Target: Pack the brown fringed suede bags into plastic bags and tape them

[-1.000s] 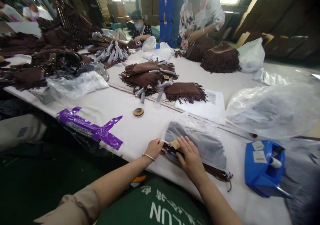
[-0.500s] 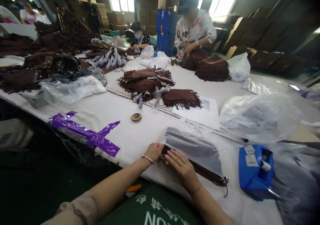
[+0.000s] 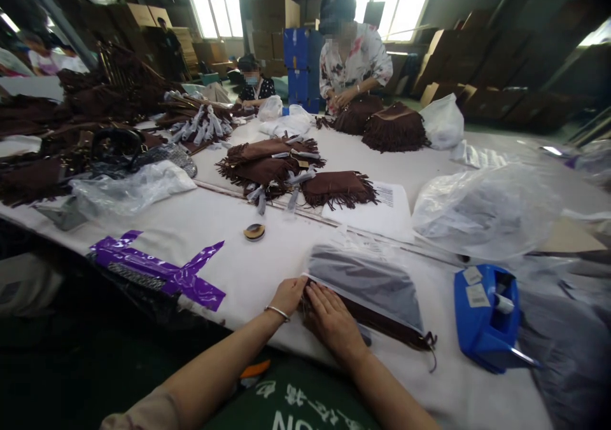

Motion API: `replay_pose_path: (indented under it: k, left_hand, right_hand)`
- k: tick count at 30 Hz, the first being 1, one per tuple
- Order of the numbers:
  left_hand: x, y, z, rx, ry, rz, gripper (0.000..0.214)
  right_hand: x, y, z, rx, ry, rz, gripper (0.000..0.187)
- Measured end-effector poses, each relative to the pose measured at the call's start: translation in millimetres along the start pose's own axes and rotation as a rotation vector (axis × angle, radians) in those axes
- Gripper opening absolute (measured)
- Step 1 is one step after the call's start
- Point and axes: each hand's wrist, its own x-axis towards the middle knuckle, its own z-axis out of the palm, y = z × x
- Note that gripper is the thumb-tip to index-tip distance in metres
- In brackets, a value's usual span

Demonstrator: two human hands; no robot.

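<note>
A dark brown fringed bag [image 3: 377,315] lies on the white table in front of me, mostly covered by a grey sheet [image 3: 363,284]. Clear plastic [image 3: 353,236] shows along its far edge. At the bag's left corner, my left hand [image 3: 289,298] is closed, thumb and fingers pinching the edge. My right hand [image 3: 333,323] rests flat on the near left part of the bag, fingers stretched out side by side. A thin brown cord [image 3: 432,347] sticks out at the bag's right end. What lies under my right palm is hidden.
A blue tape dispenser [image 3: 484,315] stands at the right, near a big clear plastic bag [image 3: 487,210]. Several brown fringed bags [image 3: 272,163] lie ahead. Purple tape [image 3: 162,268] marks the left edge, near a small round object [image 3: 254,231]. A co-worker [image 3: 353,61] stands across the table.
My right hand has slid slightly left and down over the bag's near edge, and a small grey piece now shows beside it. My left hand stays at the corner. The view has shifted slightly.
</note>
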Motion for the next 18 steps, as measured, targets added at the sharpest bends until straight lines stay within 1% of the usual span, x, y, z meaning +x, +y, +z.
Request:
replay_pose_path:
  k: [3,7,10,13,15,18]
  left_hand:
    - [-1.2,1.2,1.3,-0.080,-0.020,-0.050,0.061]
    - [-3.4,2.1,1.2,-0.186,-0.034,-0.108,0.061]
    - [-3.4,2.1,0.4,-0.255,-0.038,-0.144,0.057]
    - [-4.2,1.7,2.0,-0.310,-0.008,-0.144,0.047]
    - [-7.6,0.8,4.6,-0.341,0.005,-0.140,0.043]
    - [-18.4,-4.2,6.6,-0.363,-0.007,-0.113,0.046]
  right_hand:
    - [-2.1,6.2,2.7,-0.021,-0.059,0.059,0.055]
    - [-1.0,-1.7,4.1,-0.029,-0.115,0.115,0.070]
    - [0.3,-5.4,8.9,-0.043,-0.159,0.130,0.065]
    - [2.9,2.2,9.7,-0.030,-0.198,0.105,0.065]
    - [6.5,10.8,5.2,0.017,-0.219,0.099,0.065]
    - [12.6,20.4,-6.9,0.101,-0.238,0.130,0.063]
